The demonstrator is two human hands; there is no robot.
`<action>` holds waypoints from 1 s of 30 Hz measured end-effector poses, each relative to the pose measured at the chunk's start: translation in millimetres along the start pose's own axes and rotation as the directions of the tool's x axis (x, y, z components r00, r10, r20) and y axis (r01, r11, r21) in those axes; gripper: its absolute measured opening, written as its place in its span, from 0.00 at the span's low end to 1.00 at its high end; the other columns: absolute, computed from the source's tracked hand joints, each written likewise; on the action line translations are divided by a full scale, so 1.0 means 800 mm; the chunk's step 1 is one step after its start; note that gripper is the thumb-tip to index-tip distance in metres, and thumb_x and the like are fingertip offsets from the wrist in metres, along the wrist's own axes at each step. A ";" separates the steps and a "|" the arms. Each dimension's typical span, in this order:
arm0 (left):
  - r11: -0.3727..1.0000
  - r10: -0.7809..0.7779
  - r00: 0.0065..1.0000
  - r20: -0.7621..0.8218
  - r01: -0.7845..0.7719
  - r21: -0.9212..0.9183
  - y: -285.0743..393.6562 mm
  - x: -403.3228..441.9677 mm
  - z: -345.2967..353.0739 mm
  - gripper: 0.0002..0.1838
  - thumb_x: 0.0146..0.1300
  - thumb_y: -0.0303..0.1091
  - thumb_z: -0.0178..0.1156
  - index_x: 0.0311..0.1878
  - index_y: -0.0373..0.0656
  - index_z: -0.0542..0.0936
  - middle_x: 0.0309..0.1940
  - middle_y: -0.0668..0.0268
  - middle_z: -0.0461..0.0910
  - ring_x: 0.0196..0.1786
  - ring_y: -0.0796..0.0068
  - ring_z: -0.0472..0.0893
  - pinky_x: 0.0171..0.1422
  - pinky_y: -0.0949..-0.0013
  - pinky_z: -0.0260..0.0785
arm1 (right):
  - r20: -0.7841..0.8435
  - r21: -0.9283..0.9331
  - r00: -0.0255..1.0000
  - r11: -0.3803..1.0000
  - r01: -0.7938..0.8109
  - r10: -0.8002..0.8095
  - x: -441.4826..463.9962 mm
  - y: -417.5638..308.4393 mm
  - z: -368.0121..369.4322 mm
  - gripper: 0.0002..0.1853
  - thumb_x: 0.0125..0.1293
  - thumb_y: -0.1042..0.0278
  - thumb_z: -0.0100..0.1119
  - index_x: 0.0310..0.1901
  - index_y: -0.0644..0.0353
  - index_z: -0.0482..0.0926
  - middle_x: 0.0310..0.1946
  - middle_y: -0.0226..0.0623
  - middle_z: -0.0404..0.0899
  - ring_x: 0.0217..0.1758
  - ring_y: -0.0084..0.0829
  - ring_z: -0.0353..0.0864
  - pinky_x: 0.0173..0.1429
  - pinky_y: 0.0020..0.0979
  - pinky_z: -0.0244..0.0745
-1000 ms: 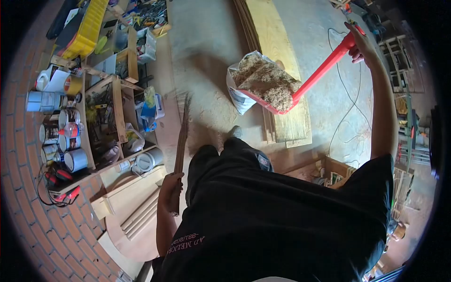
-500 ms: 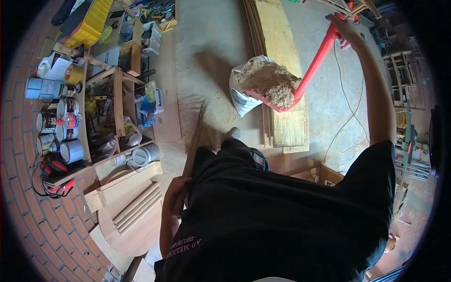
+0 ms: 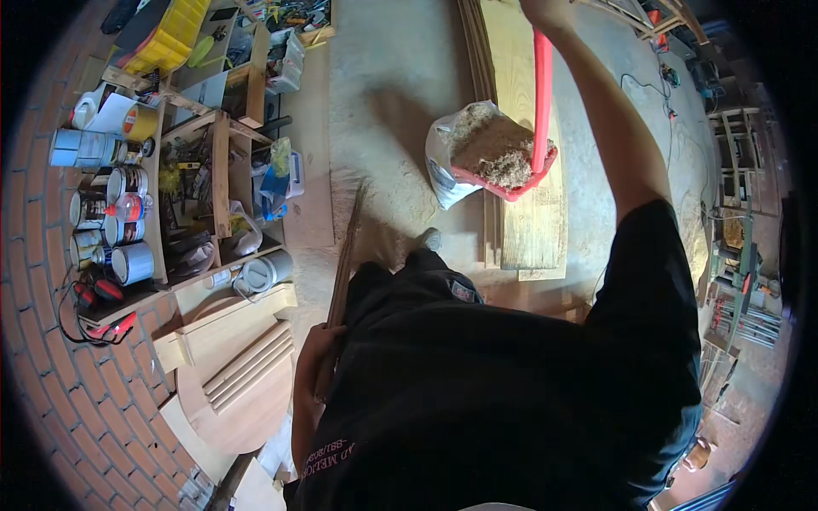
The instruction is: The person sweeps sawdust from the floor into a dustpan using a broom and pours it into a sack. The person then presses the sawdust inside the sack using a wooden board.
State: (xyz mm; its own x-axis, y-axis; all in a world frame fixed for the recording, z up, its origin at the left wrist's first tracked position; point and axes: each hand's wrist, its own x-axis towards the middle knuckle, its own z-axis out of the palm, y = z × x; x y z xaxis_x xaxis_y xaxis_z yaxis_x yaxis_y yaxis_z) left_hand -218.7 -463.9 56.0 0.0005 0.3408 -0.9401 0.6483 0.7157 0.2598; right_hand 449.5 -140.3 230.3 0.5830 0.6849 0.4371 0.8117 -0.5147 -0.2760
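My right hand (image 3: 550,15), at the top edge of the view, is closed round the upper end of the long handle of a red shovel (image 3: 543,102). The shovel's blade, loaded with wood shavings (image 3: 509,168), rests at the mouth of a white bag (image 3: 441,170), which also holds shavings. Low on the left, my left hand (image 3: 317,347) is wrapped round a bundle of thin brown twigs (image 3: 348,260), like a broom, whose tips point to the floor by my shoe.
Long boards (image 3: 535,217) lie just right of the bag. Shelves with paint cans (image 3: 132,263) and tools stand at the left, beside a brick surface (image 3: 51,366). Cables trail at the upper right. A grey shoe (image 3: 431,239) shows on the dusty floor (image 3: 366,51).
My right hand has swung left and up, turning the shovel handle more upright. The shovel's blade has tilted at the bag's mouth. My left hand keeps the twigs.
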 end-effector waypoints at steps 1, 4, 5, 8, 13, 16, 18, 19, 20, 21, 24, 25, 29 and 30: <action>1.000 0.017 1.000 -0.005 -0.017 0.001 0.000 -0.001 -0.002 0.23 0.56 0.42 0.66 0.44 0.29 0.82 0.32 0.60 0.84 0.32 0.70 0.81 0.39 0.67 0.72 | 0.001 0.003 1.000 1.000 -0.002 0.002 -0.004 -0.005 0.013 0.12 0.55 0.60 0.59 0.36 0.59 0.81 0.33 0.53 0.83 0.40 0.55 0.83 0.44 0.50 0.77; 0.998 0.019 1.000 -0.020 -0.020 -0.065 0.008 -0.021 0.003 0.24 0.57 0.41 0.66 0.46 0.26 0.80 0.33 0.55 0.84 0.33 0.67 0.82 0.38 0.64 0.73 | 0.237 0.500 0.968 0.843 -0.197 0.086 -0.019 -0.027 0.014 0.14 0.58 0.60 0.61 0.40 0.63 0.79 0.24 0.43 0.81 0.27 0.38 0.83 0.33 0.39 0.77; 0.997 0.016 1.000 -0.023 -0.018 -0.070 0.003 -0.017 0.003 0.24 0.57 0.41 0.66 0.46 0.26 0.80 0.33 0.55 0.84 0.33 0.67 0.82 0.38 0.64 0.73 | 0.096 0.606 0.995 0.793 -0.063 0.006 -0.026 -0.027 0.034 0.13 0.58 0.62 0.61 0.39 0.63 0.79 0.22 0.41 0.80 0.23 0.33 0.80 0.29 0.37 0.75; 0.993 0.023 1.000 -0.019 -0.025 -0.116 -0.023 0.001 0.006 0.23 0.57 0.41 0.65 0.46 0.27 0.81 0.34 0.56 0.84 0.34 0.69 0.82 0.40 0.65 0.73 | 0.279 0.790 0.958 0.582 -0.193 -0.061 -0.055 -0.056 0.015 0.09 0.58 0.67 0.61 0.37 0.63 0.79 0.20 0.38 0.79 0.20 0.28 0.78 0.25 0.36 0.72; 0.980 0.021 1.000 0.013 -0.018 -0.200 -0.038 0.011 0.010 0.23 0.57 0.40 0.65 0.46 0.27 0.81 0.34 0.58 0.84 0.34 0.70 0.81 0.40 0.66 0.72 | 0.011 0.566 0.985 0.813 0.136 -0.172 -0.062 -0.059 0.027 0.08 0.58 0.69 0.60 0.33 0.67 0.79 0.20 0.47 0.78 0.25 0.38 0.81 0.32 0.40 0.74; 0.986 0.003 1.000 0.001 -0.002 -0.165 -0.013 -0.008 0.011 0.23 0.57 0.40 0.65 0.47 0.27 0.81 0.34 0.58 0.84 0.34 0.70 0.81 0.40 0.66 0.73 | -0.001 0.570 0.987 0.811 0.131 -0.158 -0.068 -0.066 0.015 0.09 0.58 0.69 0.59 0.30 0.69 0.78 0.19 0.50 0.77 0.25 0.41 0.81 0.32 0.42 0.74; 0.990 0.011 1.000 -0.014 -0.013 -0.142 -0.001 -0.019 0.010 0.23 0.57 0.40 0.65 0.47 0.27 0.81 0.34 0.58 0.84 0.34 0.70 0.81 0.40 0.67 0.73 | 0.018 0.580 0.989 0.807 0.110 -0.147 -0.069 -0.067 0.012 0.09 0.58 0.69 0.59 0.30 0.69 0.79 0.20 0.51 0.78 0.25 0.41 0.81 0.32 0.42 0.74; 0.993 0.021 0.999 -0.030 -0.025 -0.119 0.003 -0.021 0.010 0.23 0.57 0.40 0.65 0.46 0.27 0.81 0.34 0.58 0.84 0.33 0.71 0.81 0.41 0.67 0.73 | 0.036 0.590 0.990 0.802 0.090 -0.137 -0.068 -0.067 0.011 0.09 0.58 0.69 0.60 0.30 0.69 0.79 0.21 0.52 0.78 0.25 0.41 0.81 0.32 0.42 0.74; 0.993 0.020 0.999 -0.028 -0.024 -0.118 0.003 -0.019 0.009 0.23 0.57 0.40 0.65 0.46 0.27 0.81 0.34 0.58 0.84 0.33 0.71 0.81 0.41 0.67 0.73 | 0.037 0.589 0.990 0.803 0.088 -0.136 -0.068 -0.065 0.016 0.09 0.58 0.69 0.60 0.30 0.69 0.79 0.21 0.52 0.78 0.25 0.41 0.81 0.32 0.42 0.74; 0.994 0.027 0.999 -0.018 -0.029 -0.103 0.005 -0.018 0.007 0.22 0.57 0.40 0.65 0.45 0.28 0.82 0.33 0.58 0.84 0.34 0.71 0.81 0.41 0.67 0.73 | 0.001 0.584 0.987 0.801 0.131 -0.163 -0.069 -0.066 0.019 0.10 0.58 0.69 0.59 0.30 0.69 0.79 0.21 0.54 0.78 0.25 0.43 0.82 0.32 0.43 0.74; 0.997 0.037 0.999 -0.014 -0.038 -0.071 0.013 -0.021 0.006 0.21 0.56 0.39 0.64 0.44 0.28 0.83 0.33 0.58 0.84 0.34 0.71 0.81 0.41 0.68 0.73 | 0.005 0.553 0.986 0.822 0.134 -0.164 -0.079 -0.074 0.010 0.10 0.58 0.69 0.59 0.29 0.70 0.79 0.21 0.56 0.78 0.26 0.46 0.82 0.32 0.43 0.74; 0.998 0.040 0.999 -0.021 -0.041 -0.054 0.018 -0.025 0.004 0.21 0.56 0.39 0.64 0.43 0.28 0.83 0.33 0.58 0.85 0.34 0.71 0.81 0.41 0.68 0.72 | 0.043 0.528 0.990 0.844 0.094 -0.137 -0.083 -0.083 0.002 0.10 0.58 0.70 0.59 0.29 0.70 0.78 0.22 0.57 0.78 0.26 0.48 0.83 0.32 0.43 0.74; 0.997 0.065 0.997 -0.031 -0.064 0.031 0.028 -0.030 0.001 0.22 0.55 0.40 0.64 0.44 0.28 0.82 0.33 0.57 0.85 0.34 0.70 0.81 0.42 0.67 0.73 | 0.036 0.540 0.980 0.829 0.145 -0.195 -0.084 -0.098 -0.002 0.10 0.58 0.69 0.59 0.29 0.70 0.78 0.22 0.57 0.78 0.27 0.50 0.83 0.32 0.44 0.75; 0.995 0.070 0.997 -0.045 -0.067 0.068 0.025 -0.027 0.000 0.23 0.55 0.41 0.65 0.44 0.27 0.82 0.33 0.56 0.85 0.34 0.69 0.82 0.42 0.67 0.73 | 0.032 0.544 0.976 0.823 0.164 -0.215 -0.085 -0.101 -0.003 0.10 0.58 0.69 0.59 0.29 0.70 0.78 0.22 0.57 0.79 0.27 0.51 0.83 0.32 0.44 0.75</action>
State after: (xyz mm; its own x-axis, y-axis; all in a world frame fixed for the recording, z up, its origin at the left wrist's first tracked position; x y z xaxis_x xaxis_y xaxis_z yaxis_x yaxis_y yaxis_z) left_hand -205.9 -456.4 81.4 0.0122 0.4172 -0.9087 0.6973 0.6478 0.3068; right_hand 344.7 -146.5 225.1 0.3957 0.7955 0.4590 0.7828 -0.0308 -0.6215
